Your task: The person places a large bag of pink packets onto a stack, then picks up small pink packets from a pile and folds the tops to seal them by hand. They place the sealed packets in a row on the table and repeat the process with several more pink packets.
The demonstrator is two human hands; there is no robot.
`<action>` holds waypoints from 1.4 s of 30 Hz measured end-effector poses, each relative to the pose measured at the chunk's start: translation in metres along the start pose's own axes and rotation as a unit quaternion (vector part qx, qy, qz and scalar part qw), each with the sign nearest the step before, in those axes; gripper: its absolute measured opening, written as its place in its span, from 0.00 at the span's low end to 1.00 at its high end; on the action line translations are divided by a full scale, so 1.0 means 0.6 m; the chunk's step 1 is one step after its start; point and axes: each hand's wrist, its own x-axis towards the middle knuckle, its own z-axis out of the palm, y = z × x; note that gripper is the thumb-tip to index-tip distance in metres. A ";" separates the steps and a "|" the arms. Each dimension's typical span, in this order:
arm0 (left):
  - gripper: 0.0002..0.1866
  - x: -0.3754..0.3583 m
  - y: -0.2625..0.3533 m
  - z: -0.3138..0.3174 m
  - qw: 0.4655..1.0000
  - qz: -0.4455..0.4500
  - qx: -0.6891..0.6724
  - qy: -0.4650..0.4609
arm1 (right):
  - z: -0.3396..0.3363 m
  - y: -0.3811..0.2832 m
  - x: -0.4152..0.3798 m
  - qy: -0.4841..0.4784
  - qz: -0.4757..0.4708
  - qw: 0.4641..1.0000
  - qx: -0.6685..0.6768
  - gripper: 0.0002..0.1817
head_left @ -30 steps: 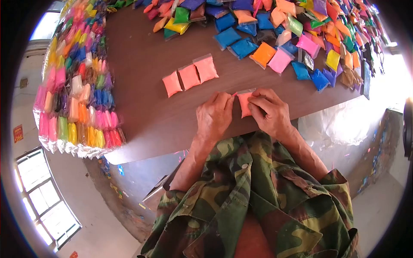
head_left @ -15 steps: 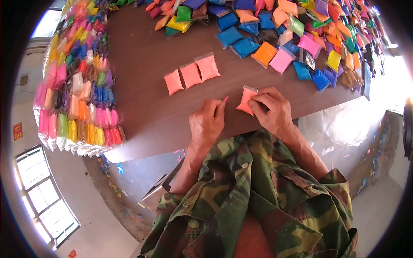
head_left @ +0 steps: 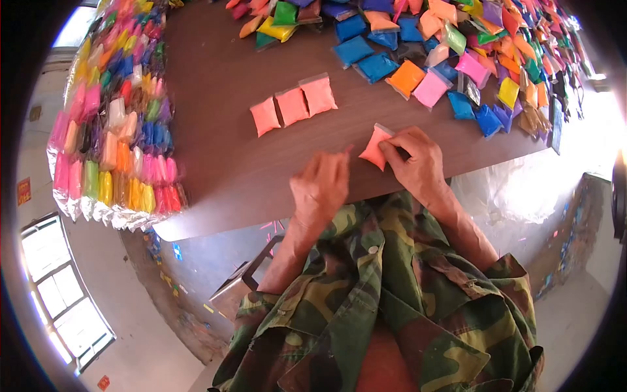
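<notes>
My right hand (head_left: 418,160) pinches a small clear packet of salmon-pink clay (head_left: 375,149) by its right side, just above the tabletop. To its left, my left hand (head_left: 320,186) is closed and smeared by motion. A small pink stick (head_left: 350,149) shows faintly as a blur at its fingertips. Beyond the hands, three matching salmon-pink packets (head_left: 292,106) lie side by side in a slightly slanted row on the brown table (head_left: 215,150).
A big heap of mixed coloured packets (head_left: 450,39) covers the table's back right. Along the left edge stand stacked rows of bagged packets (head_left: 124,150). The table's near edge runs just in front of my camouflage jacket (head_left: 353,281).
My left hand has moved slightly right, toward the held packet, and is now blurred. The right hand keeps its pinch on the packet, which sits a little more upright. The view has shifted slightly.
</notes>
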 end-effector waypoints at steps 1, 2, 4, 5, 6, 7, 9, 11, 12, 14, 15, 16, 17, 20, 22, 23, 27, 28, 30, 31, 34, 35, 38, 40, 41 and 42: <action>0.07 -0.008 0.015 -0.004 0.999 0.037 0.009 -0.027 | 0.001 -0.001 0.001 0.002 0.002 1.000 0.002 0.05; 0.07 -0.012 0.026 -0.003 0.996 0.075 0.017 -0.053 | 0.001 0.000 0.002 0.000 0.001 1.000 -0.002 0.05; 0.07 -0.016 0.031 0.018 0.995 0.091 0.001 -0.047 | -0.001 0.002 0.002 -0.004 -0.001 1.000 -0.012 0.05; 0.07 -0.018 0.030 0.027 0.994 0.098 -0.008 -0.045 | -0.001 0.004 0.001 -0.004 -0.004 1.000 -0.014 0.05; 0.07 -0.016 0.025 0.028 0.996 0.081 0.000 -0.031 | 0.000 0.005 0.001 -0.003 -0.008 1.000 -0.015 0.05; 0.07 -0.012 0.015 0.025 0.998 0.064 0.008 -0.017 | 0.000 0.006 0.003 -0.002 -0.013 1.000 -0.017 0.05; 0.07 -0.007 -0.009 0.017 0.999 0.028 0.017 0.014 | -0.002 0.002 0.003 -0.008 -0.004 1.000 -0.014 0.05; 0.06 -0.003 -0.030 0.007 0.999 -0.011 0.016 0.049 | 0.000 -0.003 0.002 -0.012 -0.001 1.000 -0.011 0.04; 0.06 0.002 -0.026 0.001 0.996 -0.051 -0.051 0.058 | -0.001 -0.005 -0.001 -0.011 0.000 1.000 -0.013 0.04; 0.05 0.013 -0.006 -0.018 0.992 -0.058 -0.107 0.025 | -0.004 -0.005 -0.007 -0.007 -0.015 1.000 -0.022 0.05; 0.04 0.018 0.002 -0.025 0.989 -0.062 -0.134 0.008 | -0.003 -0.003 -0.010 -0.004 -0.030 0.999 -0.029 0.07; 0.04 0.020 0.008 -0.027 0.987 -0.062 -0.147 -0.005 | -0.004 -0.005 -0.013 -0.001 -0.045 0.998 -0.036 0.08; 0.04 0.021 0.015 -0.026 0.985 -0.062 -0.160 -0.019 | -0.006 -0.010 -0.017 0.000 -0.042 0.999 -0.025 0.10; 0.03 0.026 0.021 -0.012 0.984 -0.045 -0.163 -0.049 | -0.015 -0.031 -0.024 -0.003 -0.064 0.998 -0.021 0.15; 0.04 0.032 0.023 -0.007 0.985 -0.029 -0.154 -0.073 | -0.017 -0.024 -0.032 -0.008 -0.114 0.992 -0.055 0.18; 0.04 0.036 0.026 -0.007 0.984 -0.020 -0.151 -0.089 | -0.017 -0.017 -0.035 -0.008 -0.123 0.991 -0.052 0.18; 0.03 0.053 0.016 0.006 0.984 0.039 -0.110 -0.136 | -0.014 0.003 -0.045 -0.005 -0.138 0.990 -0.027 0.18; 0.03 0.062 0.012 0.010 0.984 0.048 -0.101 -0.141 | -0.015 0.006 -0.047 -0.005 -0.138 0.990 -0.017 0.19; 0.03 0.080 0.006 0.018 0.984 0.064 -0.082 -0.148 | -0.016 0.002 -0.046 -0.005 -0.133 0.991 -0.012 0.18; 0.03 0.087 0.004 0.019 0.984 0.063 -0.072 -0.149 | -0.016 0.001 -0.044 -0.005 -0.132 0.991 -0.009 0.18; 0.03 0.100 -0.003 0.016 0.987 0.055 -0.048 -0.146 | -0.013 0.002 -0.044 -0.001 -0.137 0.990 -0.016 0.17; 0.03 0.105 -0.005 0.011 0.987 0.050 -0.046 -0.143 | -0.013 0.002 -0.045 0.002 -0.137 0.990 -0.016 0.16; 0.03 0.109 0.009 -0.002 0.981 0.070 -0.088 -0.159 | -0.014 0.005 -0.050 0.008 -0.137 0.990 -0.017 0.16; 0.04 0.111 0.018 -0.004 0.974 0.089 -0.102 -0.183 | -0.013 0.009 -0.052 0.003 -0.148 0.989 -0.011 0.16; 0.04 0.111 0.024 0.000 0.971 0.096 -0.094 -0.199 | -0.012 0.010 -0.051 0.005 -0.155 0.988 -0.011 0.16; 0.04 0.112 0.028 0.003 0.967 0.104 -0.086 -0.215 | -0.012 0.011 -0.050 0.008 -0.162 0.987 -0.011 0.17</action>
